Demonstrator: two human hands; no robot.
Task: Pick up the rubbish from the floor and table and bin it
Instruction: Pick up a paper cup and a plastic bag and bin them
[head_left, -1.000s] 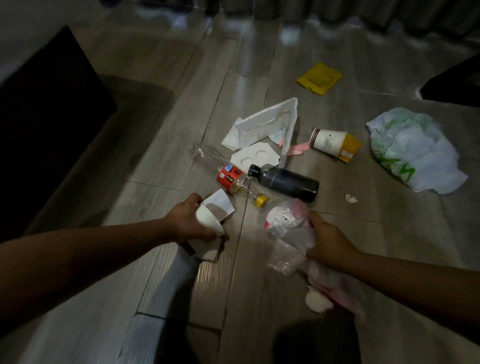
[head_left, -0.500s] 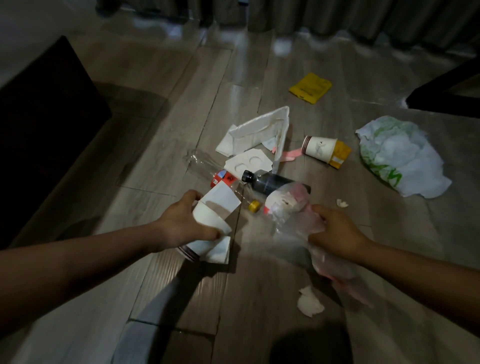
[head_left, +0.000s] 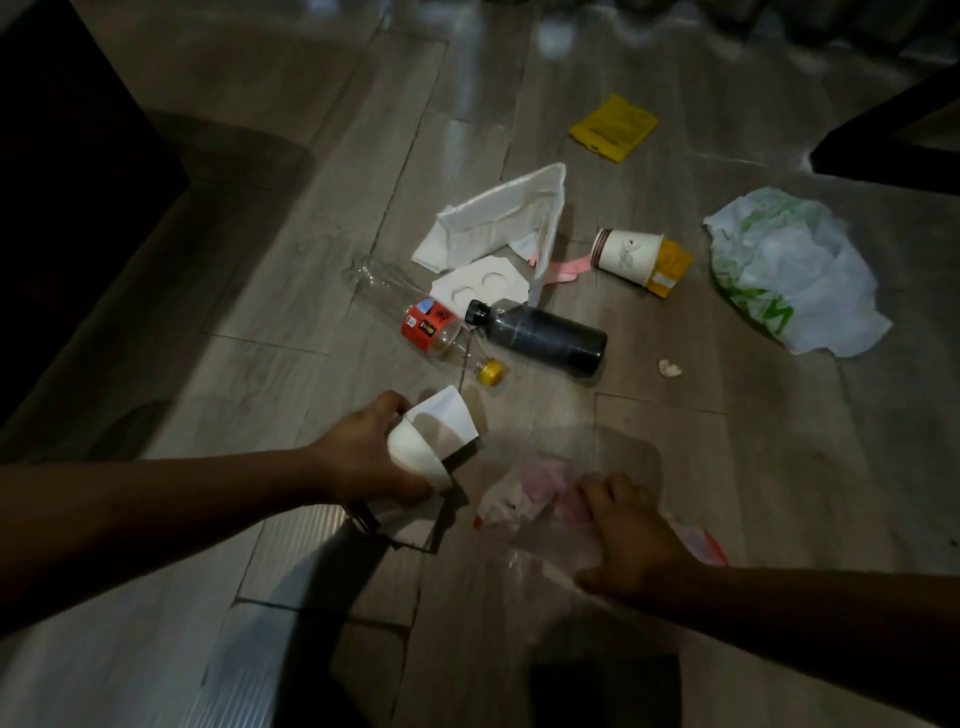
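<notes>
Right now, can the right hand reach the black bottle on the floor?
Probably yes. The black bottle lies on open floor just ahead of the right hand, with nothing between them. That hand rests on a clear plastic bag, though, so it would have to leave the bag or drag it along.

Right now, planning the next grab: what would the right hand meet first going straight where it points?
The right hand touches the clear plastic bag; beyond it, probably the white paper in the left hand.

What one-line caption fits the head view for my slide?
Left hand grips a white paper cup while the right hand rests on a clear plastic bag, a dark bottle lying beyond.
</notes>
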